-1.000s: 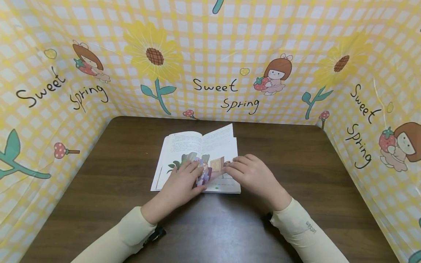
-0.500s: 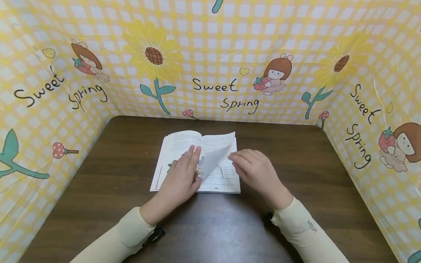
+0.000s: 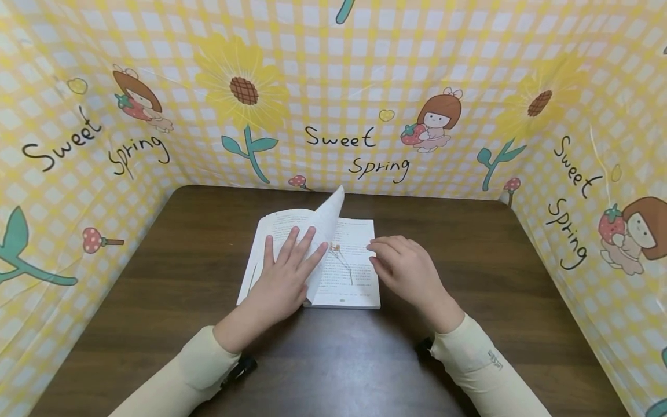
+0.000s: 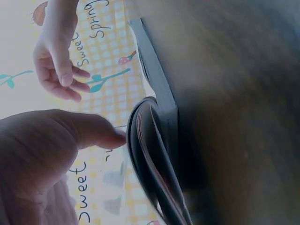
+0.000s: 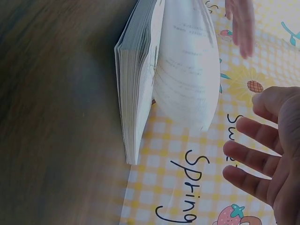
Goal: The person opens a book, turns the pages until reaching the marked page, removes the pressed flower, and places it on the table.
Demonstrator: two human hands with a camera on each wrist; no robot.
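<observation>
An open book (image 3: 359,278) lies on the table, with printed text and a small drawing on its right page. One loose page (image 3: 332,211) stands up and curves over toward the left half. With fingers spread, my left hand (image 3: 278,281) is over the left half and against that turning page; its thumb is near the spine in the left wrist view. Beside the book's right edge is my right hand (image 3: 406,269), its fingers loosely bent. In the right wrist view those fingers (image 5: 251,154) hold nothing and are apart from the raised page (image 5: 187,70).
The dark wooden table (image 3: 469,249) surrounds the book. A yellow checked cloth (image 3: 344,75) with flowers and lettering rises behind it and along both sides.
The page has swung from the right half up and leftward, uncovering the text page beneath. My left hand has shifted slightly left and spread its fingers; the right hand has let go of the page.
</observation>
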